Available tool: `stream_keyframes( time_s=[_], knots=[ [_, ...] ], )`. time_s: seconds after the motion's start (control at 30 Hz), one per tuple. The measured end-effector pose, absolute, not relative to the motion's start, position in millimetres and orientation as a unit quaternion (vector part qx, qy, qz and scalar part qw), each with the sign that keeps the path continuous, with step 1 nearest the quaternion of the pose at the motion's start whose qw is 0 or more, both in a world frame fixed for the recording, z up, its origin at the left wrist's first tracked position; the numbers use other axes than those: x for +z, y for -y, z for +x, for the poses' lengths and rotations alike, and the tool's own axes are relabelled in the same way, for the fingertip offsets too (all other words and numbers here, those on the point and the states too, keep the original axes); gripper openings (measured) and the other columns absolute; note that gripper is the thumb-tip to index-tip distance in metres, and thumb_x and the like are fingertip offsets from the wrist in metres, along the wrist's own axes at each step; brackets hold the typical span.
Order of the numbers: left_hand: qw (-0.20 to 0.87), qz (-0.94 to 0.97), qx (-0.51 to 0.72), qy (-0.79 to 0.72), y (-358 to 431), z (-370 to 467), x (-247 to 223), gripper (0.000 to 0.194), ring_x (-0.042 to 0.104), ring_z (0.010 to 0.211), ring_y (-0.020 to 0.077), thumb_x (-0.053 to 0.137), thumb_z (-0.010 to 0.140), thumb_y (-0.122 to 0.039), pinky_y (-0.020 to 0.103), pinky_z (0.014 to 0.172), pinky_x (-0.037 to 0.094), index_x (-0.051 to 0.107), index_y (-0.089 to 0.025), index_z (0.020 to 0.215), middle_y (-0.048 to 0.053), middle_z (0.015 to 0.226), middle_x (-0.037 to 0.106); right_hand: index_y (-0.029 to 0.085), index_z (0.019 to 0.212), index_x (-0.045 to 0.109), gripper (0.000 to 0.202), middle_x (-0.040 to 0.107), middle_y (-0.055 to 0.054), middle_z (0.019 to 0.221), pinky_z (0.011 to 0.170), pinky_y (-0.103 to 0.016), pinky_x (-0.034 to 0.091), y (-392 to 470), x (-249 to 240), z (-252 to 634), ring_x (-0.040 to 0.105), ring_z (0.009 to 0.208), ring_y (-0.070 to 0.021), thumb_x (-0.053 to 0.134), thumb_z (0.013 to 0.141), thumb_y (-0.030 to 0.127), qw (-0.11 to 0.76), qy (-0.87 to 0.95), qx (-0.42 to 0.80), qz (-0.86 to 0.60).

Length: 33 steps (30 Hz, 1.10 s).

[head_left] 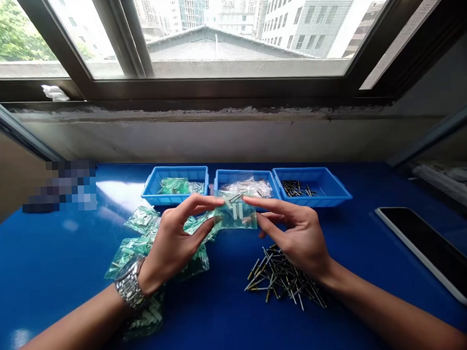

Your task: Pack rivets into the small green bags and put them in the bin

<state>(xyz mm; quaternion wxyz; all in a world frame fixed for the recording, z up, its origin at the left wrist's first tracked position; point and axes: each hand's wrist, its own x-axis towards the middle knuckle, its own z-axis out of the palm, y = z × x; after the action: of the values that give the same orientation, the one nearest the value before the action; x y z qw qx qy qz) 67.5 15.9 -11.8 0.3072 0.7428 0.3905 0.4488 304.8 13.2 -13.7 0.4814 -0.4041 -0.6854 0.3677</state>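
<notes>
Head view: small green bag (235, 215) is pinched taut between left hand (172, 243) and right hand (297, 234) fingers above mid-tabletop (373, 241), contents kept visible.

- Blue table (48, 263): glossy surface across the lower frame, reflecting daylight at left.
- Wall (232, 137): grey, stained strip below the sill, mid-frame.
- Window (228, 37): dark metal frame across the top; mesh screen at centre.
- Outside: high-rise buildings (308, 19) upper right, grey roof (213, 43) centre, trees (10, 29) upper left.
</notes>
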Motion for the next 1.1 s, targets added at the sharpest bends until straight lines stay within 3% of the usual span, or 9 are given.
stream_keyframes(
  time_s=[0.13,0.27,0.33,0.43,0.57,0.73,0.87,1.0,1.1],
  knots=[
    [0.302,0.745,0.449,-0.39,-16.2,67.3,-11.6,0.022,0.07,0.115,0.0176,0.066,0.097,-0.017,0.035,0.104,0.058,0.066,-0.023,0.118,0.005,0.119,0.074,0.03,0.122,0.076,0.032,0.078,-0.003,0.117,0.056,-0.027,0.064,-12.7,-14.1,305.0,0.073,0.065,-0.0131,0.072,0.092,0.02,0.483,0.679,0.376,-0.405],
    [0.318,0.748,0.42,-0.404,-14.7,70.0,-9.9,0.008,0.071,0.082,0.0152,0.065,0.098,-0.024,0.029,0.076,0.059,0.068,-0.018,0.094,0.003,0.088,0.073,0.02,0.091,0.08,0.009,0.078,-0.002,0.078,0.046,-0.026,0.056,-12.6,-13.6,304.3,0.067,0.048,-0.012,0.072,0.092,0.025,0.439,0.678,0.43,-0.403],
    [0.321,0.753,0.399,-0.413,-14.2,70.0,-7.8,0.018,0.064,0.068,0.0134,0.064,0.098,-0.028,0.027,0.064,0.053,0.066,-0.017,0.084,0.001,0.076,0.068,0.018,0.071,0.072,0.022,0.069,0.002,0.06,0.044,-0.024,0.052,-12.3,-12.8,303.3,0.059,0.039,-0.0095,0.072,0.092,0.026,0.409,0.683,0.458,-0.395],
    [0.3,0.757,0.408,-0.413,-18.1,62.5,0.7,0.019,0.06,0.066,0.0131,0.063,0.098,-0.029,0.025,0.059,0.049,0.066,-0.017,0.083,0.001,0.074,0.066,0.017,0.07,0.069,0.027,0.062,0.004,0.054,0.047,-0.023,0.051,-12.4,-11.3,302.8,0.057,0.039,-0.0082,0.068,0.095,0.028,0.396,0.681,0.486,-0.378],
    [0.207,0.73,0.432,-0.487,-39.0,36.8,21.3,0.02,0.06,0.069,0.0146,0.064,0.096,-0.034,0.025,0.061,0.047,0.068,-0.018,0.085,0.001,0.079,0.068,0.016,0.078,0.073,0.028,0.064,0.003,0.059,0.045,-0.021,0.048,-14.6,-9.7,304.6,0.056,0.04,-0.0069,0.063,0.098,0.033,0.411,0.681,0.482,-0.368],
    [0.113,0.721,0.285,-0.621,-65.8,5.0,34.8,0.034,0.059,0.064,0.0194,0.061,0.094,-0.05,0.029,0.056,0.04,0.074,-0.019,0.087,0.003,0.071,0.067,0.016,0.078,0.073,0.027,0.063,0.002,0.061,0.036,-0.019,0.038,-16.7,-8.8,305.5,0.049,0.038,-0.0045,0.064,0.097,0.032,0.396,0.696,0.477,-0.362],
    [-0.006,0.753,0.224,-0.619,-41.6,-6.3,38.3,0.051,0.062,0.067,0.0236,0.058,0.094,-0.058,0.032,0.058,0.042,0.07,-0.02,0.124,0.004,0.074,0.067,0.016,0.077,0.073,0.027,0.059,0.003,0.058,0.039,-0.018,0.038,-16.6,-7.6,305.7,0.049,0.043,-0.0057,0.064,0.097,0.032,0.391,0.708,0.467,-0.356],
    [0.018,0.833,0.248,-0.495,21.2,-15.6,31.5,0.024,0.064,0.069,0.0192,0.062,0.096,-0.044,0.03,0.061,0.05,0.071,-0.03,0.113,-0.001,0.08,0.069,0.016,0.078,0.073,0.026,0.056,0.005,0.056,0.039,-0.018,0.036,-17.4,-6.1,306.9,0.045,0.042,-0.0042,0.064,0.097,0.031,0.398,0.7,0.478,-0.352],
    [0.015,0.87,0.231,-0.435,67.1,-24.5,13.2,0.011,0.072,0.077,0.0195,0.065,0.095,-0.035,0.032,0.083,0.059,0.074,-0.033,0.101,-0.005,0.084,0.075,0.016,0.077,0.073,0.026,0.055,0.005,0.055,0.039,-0.018,0.037,-17.8,-5.3,307.9,0.044,0.04,-0.0035,0.064,0.098,0.03,0.405,0.691,0.486,-0.35]
  ],
)
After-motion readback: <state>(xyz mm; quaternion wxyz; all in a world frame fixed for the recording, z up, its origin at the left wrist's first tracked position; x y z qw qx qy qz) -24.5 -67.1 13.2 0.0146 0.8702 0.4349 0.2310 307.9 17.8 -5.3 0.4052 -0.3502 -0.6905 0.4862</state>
